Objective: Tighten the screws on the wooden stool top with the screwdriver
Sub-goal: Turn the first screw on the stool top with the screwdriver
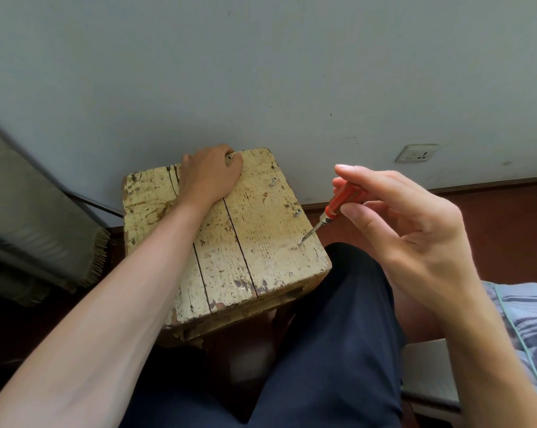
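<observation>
The wooden stool top [254,251] is a worn, cream-painted board of planks, standing against the wall. My left hand [210,174] rests on its far edge with the fingers curled over the rim. My right hand [393,217] pinches the red handle of the screwdriver [338,205] between thumb and fingers. The metal tip sits on a screw [300,242] near the right edge of the top. Two more screws stick up along that edge, one screw [297,213] in the middle and another screw [272,181] farther back.
A grey wall rises behind the stool, with a white socket [417,153] low on the right. My knee in dark trousers [338,319] is against the stool's near right corner. A grey padded thing [29,217] stands left, striped fabric [520,310] right.
</observation>
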The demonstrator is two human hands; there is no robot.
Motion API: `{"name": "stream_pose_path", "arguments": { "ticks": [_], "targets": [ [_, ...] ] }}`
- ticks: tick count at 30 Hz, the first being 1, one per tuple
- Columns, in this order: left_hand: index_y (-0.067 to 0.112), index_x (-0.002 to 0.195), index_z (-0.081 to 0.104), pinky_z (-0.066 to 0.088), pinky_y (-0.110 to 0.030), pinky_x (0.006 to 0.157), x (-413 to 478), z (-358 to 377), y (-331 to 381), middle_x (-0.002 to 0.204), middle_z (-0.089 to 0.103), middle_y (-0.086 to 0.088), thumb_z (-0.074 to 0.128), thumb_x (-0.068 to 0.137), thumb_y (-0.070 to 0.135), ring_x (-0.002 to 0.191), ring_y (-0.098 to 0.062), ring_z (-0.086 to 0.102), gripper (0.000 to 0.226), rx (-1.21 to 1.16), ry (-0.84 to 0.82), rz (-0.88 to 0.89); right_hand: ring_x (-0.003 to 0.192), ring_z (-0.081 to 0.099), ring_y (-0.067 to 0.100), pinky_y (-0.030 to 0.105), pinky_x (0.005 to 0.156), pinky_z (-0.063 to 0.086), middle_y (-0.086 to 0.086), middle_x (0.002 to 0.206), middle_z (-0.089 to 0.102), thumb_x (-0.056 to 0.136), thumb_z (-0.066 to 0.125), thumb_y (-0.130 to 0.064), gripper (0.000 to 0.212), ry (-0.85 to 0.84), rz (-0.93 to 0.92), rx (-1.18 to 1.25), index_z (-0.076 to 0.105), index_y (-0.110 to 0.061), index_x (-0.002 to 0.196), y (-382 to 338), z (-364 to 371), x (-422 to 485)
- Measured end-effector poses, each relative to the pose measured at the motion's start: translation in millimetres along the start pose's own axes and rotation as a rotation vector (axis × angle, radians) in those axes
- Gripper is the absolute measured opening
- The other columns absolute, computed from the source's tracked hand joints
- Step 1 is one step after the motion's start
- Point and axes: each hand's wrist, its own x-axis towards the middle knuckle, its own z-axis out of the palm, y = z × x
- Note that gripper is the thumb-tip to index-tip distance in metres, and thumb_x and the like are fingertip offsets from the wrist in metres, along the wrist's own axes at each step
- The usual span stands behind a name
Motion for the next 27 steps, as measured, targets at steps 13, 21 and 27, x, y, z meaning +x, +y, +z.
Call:
{"name": "stream_pose_path", "arguments": {
  "ticks": [13,21,27],
  "targets": [
    [0.023,0.116,0.068,0.037,-0.046,0.101,-0.7,-0.7,0.9,0.110,0.071,0.002,0.036,0.100,0.051,0.104,-0.026,0.062,0.045,-0.003,0.002,-0.004,0.106,0.074,0.027,0.033,0.085,0.058,0.002,0.129,0.064,0.105,0.065,-0.007,0.047,0.013,0.001,-0.012,0.061,-0.023,0.148,0.2,3.1,-0.3],
    [0.023,0.116,0.068,0.035,-0.046,0.104,-1.6,-1.6,1.6,0.111,0.072,0.002,0.037,0.100,0.051,0.104,-0.025,0.062,0.045,-0.009,0.008,-0.004,0.115,0.073,0.027,0.037,0.097,0.057,-0.001,0.136,0.069,0.106,0.059,-0.002,0.048,-0.096,0.041,0.074,0.061,-0.020,0.150,-3.4,-2.1,-0.7],
    [0.024,0.116,0.068,0.035,-0.045,0.102,-1.0,-0.4,1.8,0.110,0.071,0.002,0.036,0.100,0.051,0.102,-0.025,0.062,0.045,0.000,-0.003,-0.002,0.105,0.073,0.028,0.044,0.084,0.060,0.006,0.116,0.068,0.104,0.065,-0.003,0.045,0.018,0.012,0.046,0.065,-0.025,0.143,-2.8,9.5,-4.1]
  ]
}}
